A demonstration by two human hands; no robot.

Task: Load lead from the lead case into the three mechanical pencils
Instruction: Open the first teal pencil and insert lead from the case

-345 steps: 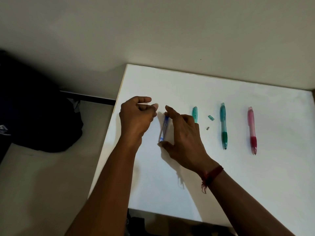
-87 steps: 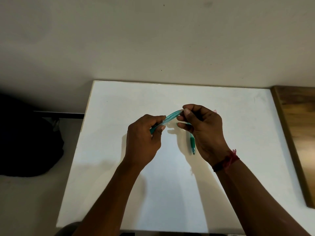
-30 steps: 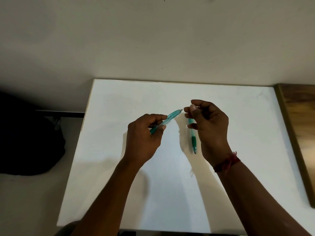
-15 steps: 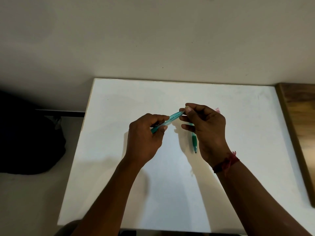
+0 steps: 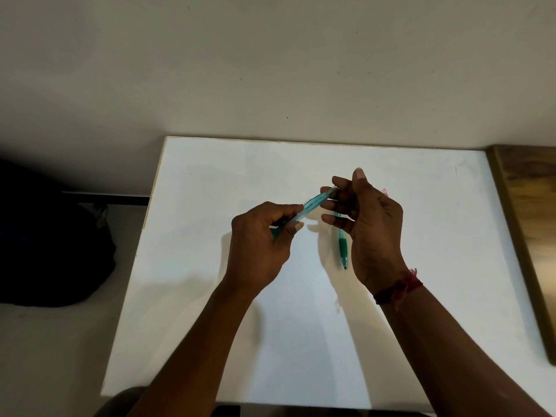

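Aloft, left hand (image 5: 261, 246) gripping teal pencil (image 5: 312, 203) — right hand (image 5: 373, 230) pinching its end

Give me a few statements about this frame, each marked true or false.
1. The left hand holds the teal mechanical pencil tilted above the white table. True.
2. The right hand grips the green mechanical pencil. False: that pencil lies on the table; the right hand pinches the teal one's top end.
3. A red thread circles the right wrist. True.
4. A wooden surface borders the table's left edge. False: it borders the right edge.
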